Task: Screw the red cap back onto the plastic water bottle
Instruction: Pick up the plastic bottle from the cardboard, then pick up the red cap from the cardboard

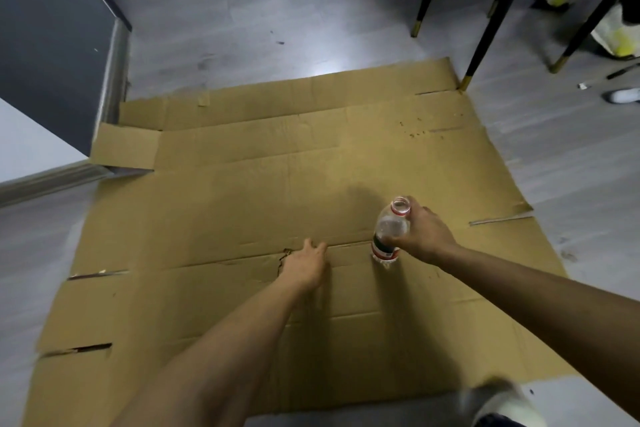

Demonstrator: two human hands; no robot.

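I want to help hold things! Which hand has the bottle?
The right hand grips the open plastic water bottle, which stands on the cardboard. The left hand reaches down toward the cardboard and holds nothing visible.

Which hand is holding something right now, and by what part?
The right hand grips the open water bottle around its upper body, below the neck. The left hand reaches over the cardboard; whether it holds anything cannot be told.

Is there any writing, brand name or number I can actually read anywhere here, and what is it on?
No text here can be read.
Bottle label: red, white and dark bands, any print too blurred to read.
Cardboard sheet: plain, no print visible.
Yellow-marked bags at top right: no legible writing.
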